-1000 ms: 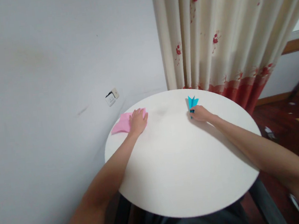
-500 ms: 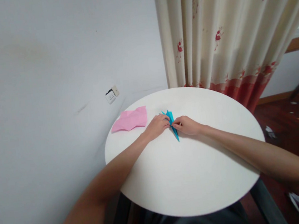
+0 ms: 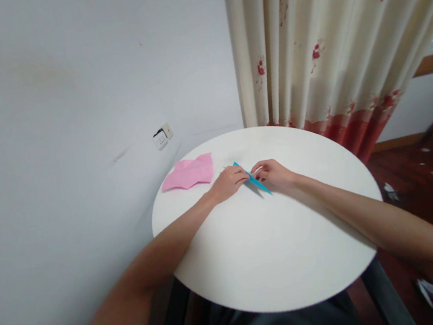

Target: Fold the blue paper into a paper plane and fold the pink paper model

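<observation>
the folded blue paper (image 3: 252, 178) now lies slanted on the round white table (image 3: 267, 261), its long point aimed toward the right hand's side, where half a second ago it pointed nearer the body. the left hand (image 3: 229, 181) and right hand (image 3: 273, 172) both pinch it at the middle, fingertips closed on the paper. so the work has passed to this piece; the pink sheet (image 3: 189, 172) lies let go, just left, near the wall socket (image 3: 162, 137).

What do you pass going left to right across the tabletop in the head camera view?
Pink paper → left hand → blue folded paper → right hand, all on the white round table.
</observation>
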{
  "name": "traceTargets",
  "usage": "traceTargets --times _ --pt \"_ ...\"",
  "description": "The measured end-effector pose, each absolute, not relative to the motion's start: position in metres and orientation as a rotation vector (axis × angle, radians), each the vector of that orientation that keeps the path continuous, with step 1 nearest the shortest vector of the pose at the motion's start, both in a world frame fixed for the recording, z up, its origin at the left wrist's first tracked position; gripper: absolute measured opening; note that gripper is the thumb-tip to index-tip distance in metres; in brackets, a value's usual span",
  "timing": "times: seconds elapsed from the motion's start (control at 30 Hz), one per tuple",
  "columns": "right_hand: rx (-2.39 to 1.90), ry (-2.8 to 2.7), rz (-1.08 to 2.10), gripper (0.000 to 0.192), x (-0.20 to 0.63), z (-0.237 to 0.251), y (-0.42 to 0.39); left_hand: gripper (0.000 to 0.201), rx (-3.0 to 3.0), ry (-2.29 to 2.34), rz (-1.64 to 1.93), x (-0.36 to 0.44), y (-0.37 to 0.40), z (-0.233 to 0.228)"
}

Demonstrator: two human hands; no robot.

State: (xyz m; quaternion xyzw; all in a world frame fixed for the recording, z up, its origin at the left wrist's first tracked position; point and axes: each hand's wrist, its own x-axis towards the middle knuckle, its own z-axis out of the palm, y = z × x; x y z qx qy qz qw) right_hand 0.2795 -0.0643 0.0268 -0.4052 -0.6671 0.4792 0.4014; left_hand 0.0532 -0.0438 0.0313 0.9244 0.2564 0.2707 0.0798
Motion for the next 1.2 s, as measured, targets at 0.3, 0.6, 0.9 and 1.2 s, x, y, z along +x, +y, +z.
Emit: traceTargets --times 0.3,0.6,0.9,1.2 --pt "-0.721 -1.478 1.227 0.043 0.277 0.050 -0.082 0.028 1.730 1.010 1.434 0.072 -0.065 0.053" --pt "-0.744 -1.314 1.286 0.043 0.263 0.042 -0.083 0.041 1.324 0.690 1.209 0.082 -0.078 0.051" --pt "-0.897 -1.154 1.297 0.051 0.265 0.037 -0.082 0.013 1.818 0.943 1.460 0.073 -0.058 0.037" --pt "-0.981 -1.116 1.255 0.039 0.261 0.042 -0.087 0.033 2.474 1.015 1.222 0.077 -0.078 0.041"
